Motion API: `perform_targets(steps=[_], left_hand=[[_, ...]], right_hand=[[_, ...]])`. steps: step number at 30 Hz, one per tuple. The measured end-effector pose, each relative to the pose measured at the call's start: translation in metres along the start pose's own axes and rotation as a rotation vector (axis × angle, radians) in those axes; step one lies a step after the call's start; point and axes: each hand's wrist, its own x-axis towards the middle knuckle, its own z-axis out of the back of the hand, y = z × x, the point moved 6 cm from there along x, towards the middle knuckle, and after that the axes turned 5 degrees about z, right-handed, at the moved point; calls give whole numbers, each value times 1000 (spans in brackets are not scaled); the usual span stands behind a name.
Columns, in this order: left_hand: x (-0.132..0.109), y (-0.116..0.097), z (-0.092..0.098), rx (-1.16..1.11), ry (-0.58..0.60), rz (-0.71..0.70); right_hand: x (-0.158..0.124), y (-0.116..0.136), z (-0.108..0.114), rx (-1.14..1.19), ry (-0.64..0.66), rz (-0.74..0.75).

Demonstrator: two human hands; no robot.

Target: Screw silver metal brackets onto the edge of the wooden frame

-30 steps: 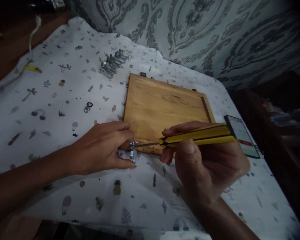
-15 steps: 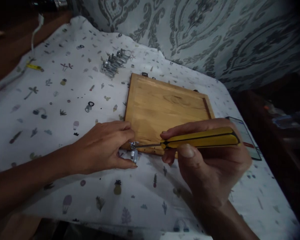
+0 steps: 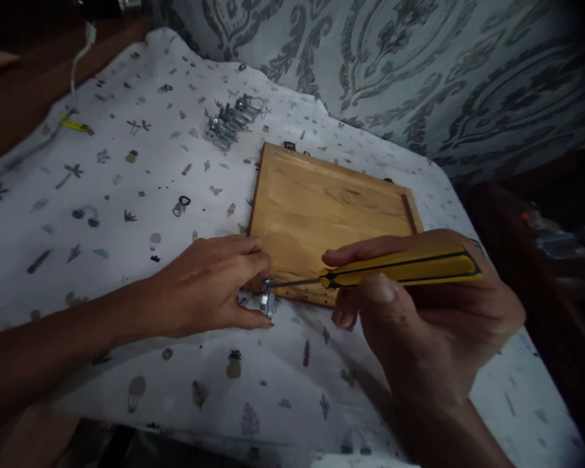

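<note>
My right hand (image 3: 433, 318) is closed round the yellow-and-black handle of a screwdriver (image 3: 404, 268). Its thin shaft points left, with the tip at a small metal latch (image 3: 267, 303) on the near-left corner of a framed wooden panel (image 3: 316, 214). Thumb and fingers of my left hand (image 3: 214, 283) are closed about that latch, the thumb below it and the fingertips on the panel's corner. Part of the latch and the screw end are too small to make out. A few small dark holes show along the panel's near edge.
Several similar metal latches (image 3: 231, 122) lie in a row behind the panel. A white cable (image 3: 80, 62) and a small yellow item (image 3: 77, 126) are at the far left. A patterned cloth (image 3: 185, 377) covers the table, and a patterned wall (image 3: 409, 71) rises behind.
The view has shifted slightly, so everything sits a little further right. My right hand has turned somewhat on the screwdriver, and the phone-like dark slab beside it is now hidden. My left hand holds its place.
</note>
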Motion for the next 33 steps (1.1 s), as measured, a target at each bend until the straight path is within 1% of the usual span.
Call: perform_targets(steps=[2,7,11,15,19,23,25,28,33], left_hand=[[0,0,0,7,2,-1],[-1,-1,0,6,10,-3],[-1,-1,0,-16,-11,-27],[-1,-1,0,-27,-44,-51],[-1,-1,-1,-10,-28,-48],[-1,-1,0,11,-14,-26],[-1,-2,1,2,-24,-38],[-2,-2,1,-22,-40,-60],[-1,0,-1,-34,-36,-51]], right_hand=[[1,-1,-1,10,0,-26],[-1,-4,-2,37,58,-89],[-2,-1,2,-15,63,-50],[0,1,0,-21,68,-22],[1,2,-1,-18,57,-4],[0,2,-1,-14,91,-28],[1,5,0,-48,93,3],[2,9,1,-100,64,78],[-1,7,-1,-114,-39,118]])
